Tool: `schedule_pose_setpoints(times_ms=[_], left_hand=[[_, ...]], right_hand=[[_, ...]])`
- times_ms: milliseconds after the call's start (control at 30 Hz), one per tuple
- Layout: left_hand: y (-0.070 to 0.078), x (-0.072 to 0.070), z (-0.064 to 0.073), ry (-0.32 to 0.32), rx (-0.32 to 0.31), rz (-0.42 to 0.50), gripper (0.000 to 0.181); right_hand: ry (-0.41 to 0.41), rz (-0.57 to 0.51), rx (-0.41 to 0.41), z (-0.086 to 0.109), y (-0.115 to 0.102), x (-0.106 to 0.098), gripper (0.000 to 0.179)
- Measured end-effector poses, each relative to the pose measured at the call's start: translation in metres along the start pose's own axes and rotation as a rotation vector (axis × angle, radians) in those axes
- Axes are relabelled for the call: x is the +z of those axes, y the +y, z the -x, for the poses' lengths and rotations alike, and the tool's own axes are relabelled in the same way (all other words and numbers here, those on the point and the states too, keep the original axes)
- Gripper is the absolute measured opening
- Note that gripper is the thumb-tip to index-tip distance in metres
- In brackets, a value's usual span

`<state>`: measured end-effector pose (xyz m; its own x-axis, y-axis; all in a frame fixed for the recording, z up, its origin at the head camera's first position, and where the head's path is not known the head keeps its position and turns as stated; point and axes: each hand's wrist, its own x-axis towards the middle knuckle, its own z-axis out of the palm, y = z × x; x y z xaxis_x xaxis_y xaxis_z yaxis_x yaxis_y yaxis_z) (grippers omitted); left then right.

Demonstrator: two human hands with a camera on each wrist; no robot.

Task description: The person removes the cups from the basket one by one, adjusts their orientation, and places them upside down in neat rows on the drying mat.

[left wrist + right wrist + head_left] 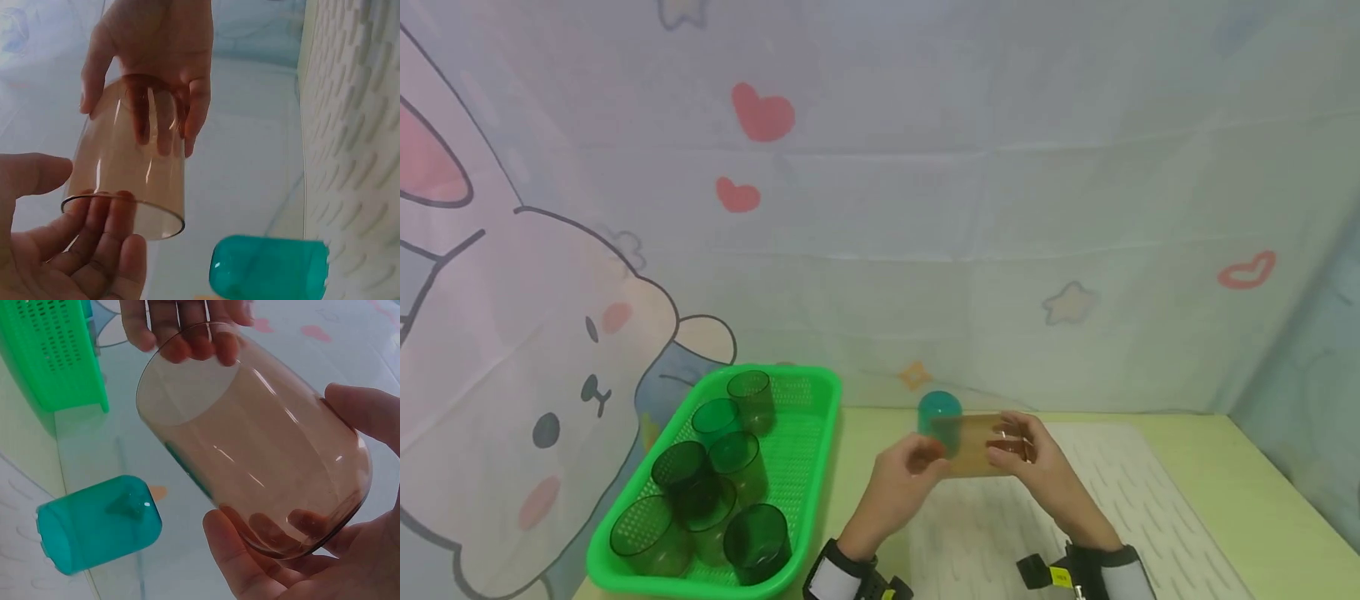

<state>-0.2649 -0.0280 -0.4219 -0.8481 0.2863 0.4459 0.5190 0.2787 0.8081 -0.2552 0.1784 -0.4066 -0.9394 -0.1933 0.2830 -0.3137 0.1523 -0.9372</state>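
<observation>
A clear brown tumbler (976, 446) is held lying on its side above the mat. My right hand (1037, 454) grips its rounded base end, thumb on one side and fingers round the other. At the open rim is my left hand (901, 477), its bent fingertips on the rim and showing through the glass, the thumb close by the edge. The right wrist view shows the tumbler (250, 437) with nothing inside but those fingertips. Behind it, a teal tumbler (269, 267) stands upside down, partly covered in the head view.
A green perforated basket (827, 450) on the left holds several dark and green-tinted tumblers (758, 542). A white textured mat (1120, 483) lies on the pale yellow table (1217, 483). A printed cloth (880, 208) hangs behind the table.
</observation>
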Motion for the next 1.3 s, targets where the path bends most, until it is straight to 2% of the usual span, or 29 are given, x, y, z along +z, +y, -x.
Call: schedule_pose_setpoints(times_ms=[100, 233, 333, 433, 567, 667, 767, 933, 1167, 1300], left_hand=[[0.001, -0.006, 0.003, -0.012, 0.022, -0.211, 0.021], [0.003, -0.014, 0.006, -0.023, 0.005, -0.492, 0.026], [0.005, -0.02, 0.008, -0.068, -0.002, -0.607, 0.03], [0.005, -0.027, 0.009, -0.141, -0.007, -0.687, 0.034], [0.003, -0.035, 0.013, -0.256, -0.068, -0.734, 0.037], [0.0, -0.038, 0.015, -0.308, -0.121, -0.756, 0.039], [-0.002, -0.039, 0.016, -0.32, -0.145, -0.772, 0.039], [-0.003, -0.04, 0.015, -0.342, -0.162, -0.768, 0.035], [-0.001, -0.042, 0.015, -0.341, -0.188, -0.752, 0.042], [-0.003, -0.041, 0.016, -0.361, -0.201, -0.738, 0.041]], right_hand=[[0.01, 0.021, 0.005, 0.0, 0.002, -0.001, 0.056], [0.014, 0.057, 0.035, -0.001, 0.005, -0.004, 0.059], [0.027, 0.102, 0.049, -0.002, 0.007, -0.007, 0.061], [0.059, 0.196, 0.053, -0.001, 0.007, -0.01, 0.064], [0.084, 0.303, 0.095, 0.001, 0.008, -0.013, 0.069], [0.073, 0.347, 0.137, 0.003, 0.01, -0.015, 0.072], [0.04, 0.419, 0.137, 0.003, 0.012, -0.019, 0.074], [-0.004, 0.585, 0.073, -0.002, 0.013, -0.03, 0.075], [-0.063, 0.727, 0.078, -0.021, 0.012, -0.041, 0.075], [-0.065, 0.823, 0.064, -0.03, 0.018, -0.047, 0.071]])
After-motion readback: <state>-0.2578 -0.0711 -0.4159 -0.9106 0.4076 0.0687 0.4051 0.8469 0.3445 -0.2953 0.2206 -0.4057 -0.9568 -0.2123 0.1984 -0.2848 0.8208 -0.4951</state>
